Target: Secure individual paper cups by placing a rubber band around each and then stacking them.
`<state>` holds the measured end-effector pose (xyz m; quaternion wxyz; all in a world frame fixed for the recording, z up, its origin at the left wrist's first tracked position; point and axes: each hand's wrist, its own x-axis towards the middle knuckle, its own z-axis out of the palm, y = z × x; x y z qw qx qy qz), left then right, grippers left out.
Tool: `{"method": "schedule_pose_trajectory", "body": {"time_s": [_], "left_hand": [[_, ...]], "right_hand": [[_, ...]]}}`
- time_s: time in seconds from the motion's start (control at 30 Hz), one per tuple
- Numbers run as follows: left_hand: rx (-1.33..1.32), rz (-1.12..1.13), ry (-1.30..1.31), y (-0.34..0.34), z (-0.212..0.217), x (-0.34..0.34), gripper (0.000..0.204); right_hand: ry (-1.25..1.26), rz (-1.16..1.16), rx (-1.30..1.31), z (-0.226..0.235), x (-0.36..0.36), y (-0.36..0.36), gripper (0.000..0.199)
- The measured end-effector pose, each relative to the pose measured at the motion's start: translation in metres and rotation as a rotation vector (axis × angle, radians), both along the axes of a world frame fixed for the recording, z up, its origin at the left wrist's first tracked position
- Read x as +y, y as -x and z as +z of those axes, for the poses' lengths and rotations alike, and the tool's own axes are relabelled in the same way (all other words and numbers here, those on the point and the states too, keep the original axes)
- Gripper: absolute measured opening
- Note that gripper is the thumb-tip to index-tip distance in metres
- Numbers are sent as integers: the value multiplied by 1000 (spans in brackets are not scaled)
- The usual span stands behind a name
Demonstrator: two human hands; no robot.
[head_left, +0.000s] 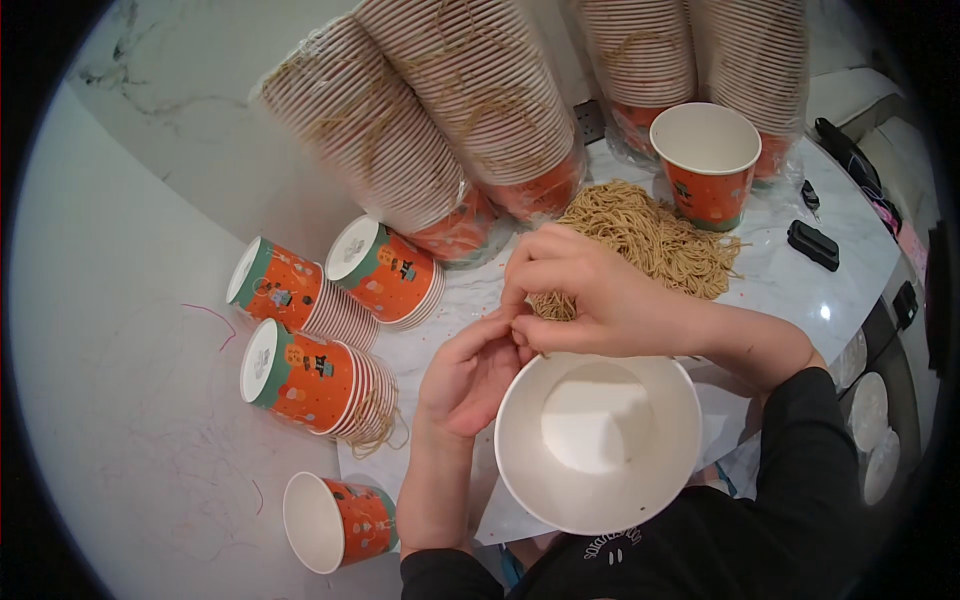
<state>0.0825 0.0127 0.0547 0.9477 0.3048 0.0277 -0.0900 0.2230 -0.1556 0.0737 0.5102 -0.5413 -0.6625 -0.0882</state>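
My left hand (468, 372) and my right hand (580, 285) meet above the table, fingertips pinched together. What lies between those fingertips is too small and hidden to make out. Close to my body, a large white paper bucket (520, 455) stands with its mouth facing up, just below my right wrist. Right behind my right hand spreads a tangled heap of tan cords (655, 235), partly covered by the hand. Stacked orange and green paper buckets (310, 375) lie on their sides to the left, with loose tan cord near their rims.
Tall plastic-wrapped bucket stacks (470, 95) lean at the back, more stacks (640, 50) beside them. One orange bucket (708, 190) stands upright behind the cords. Another bucket (365, 520) lies at the lower left. A black oblong object (813, 246) rests on the marble-patterned table (770, 275).
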Motion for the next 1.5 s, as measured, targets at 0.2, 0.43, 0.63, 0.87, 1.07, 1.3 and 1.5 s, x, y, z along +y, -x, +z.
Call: {"method": "schedule_pose_trajectory", "body": {"time_s": [0.2,0.43,0.63,0.87,1.07,1.3,1.5], "left_hand": [[-5,355,-346,-1,14,-7,24],[-270,652,-843,4,18,-8,21],[-371,668,-1056,2,21,-12,19],[-271,666,-1054,5,17,-9,23],[-167,589,-1065,10,23,-1,17],[-182,509,-1028,11,26,3,16],[-179,541,-1060,8,20,6,18]], "right_hand": [[239,150,619,16,-10,6,7],[305,131,731,12,-6,-1,11],[231,-55,461,2,-2,1,17],[188,-9,439,1,2,6,15],[266,39,361,-1,3,6,11],[237,2,377,0,3,9,10],[234,35,333,-2,4,7,11]]}}
